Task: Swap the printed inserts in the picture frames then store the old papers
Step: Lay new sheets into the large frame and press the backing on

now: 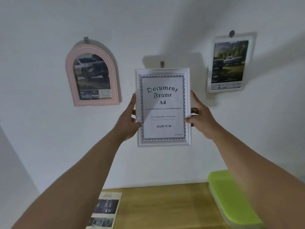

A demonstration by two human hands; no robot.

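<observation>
White wall [165, 30] rises behind a wooden counter [165, 204]. Both grips clasp the white frame [163, 71] at mid-height: the left grip [130, 119] curls round its left side and the right grip [199, 119] round its right, thumbs on the front. Its top rail sits just below the bare hook [162, 64], with the stock sheet [162, 113] inside. The step looks like taking it down for the swap. Keep it level, draw it straight off the wall, and lay it face down between the printed sheet [105, 210] at the counter's left edge and the green-lidded box [231, 195] at its right.

Both hands gripping white frame [163, 107] (upright)
</observation>
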